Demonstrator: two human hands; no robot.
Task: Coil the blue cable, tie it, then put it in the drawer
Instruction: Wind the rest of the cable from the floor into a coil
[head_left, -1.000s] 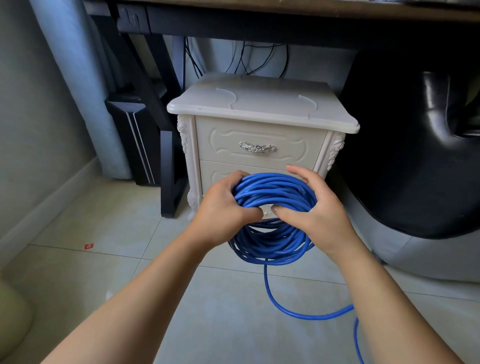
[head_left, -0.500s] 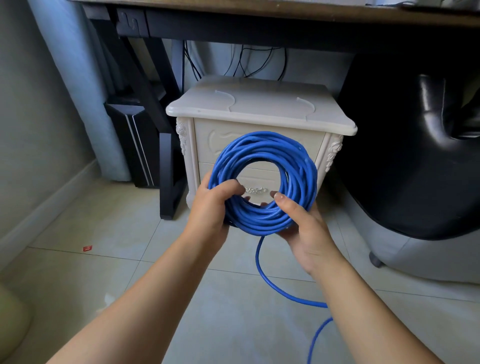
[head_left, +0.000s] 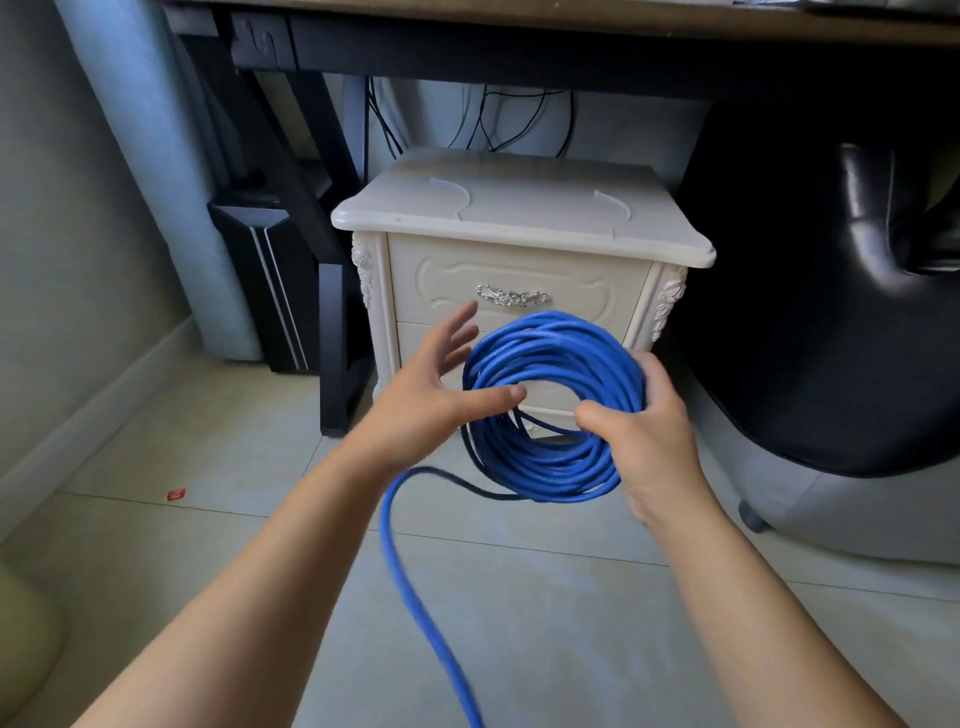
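We see 1 grip only: right hand (head_left: 649, 441) clamps the coil (head_left: 550, 467), left hand (head_left: 436, 400) splayed, empty. Loops could spring loose if the tail (head_left: 410, 582) tugs.

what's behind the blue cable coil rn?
White nightstand: lower drawer front shows through the coil's hole, upper drawer with silver handle above. Coil, left hand and right hand cover the rest of the lower drawer.

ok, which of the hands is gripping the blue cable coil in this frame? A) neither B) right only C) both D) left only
B: the right hand curls round the right side of the blue cable coil, while the left hand is spread open beside it.
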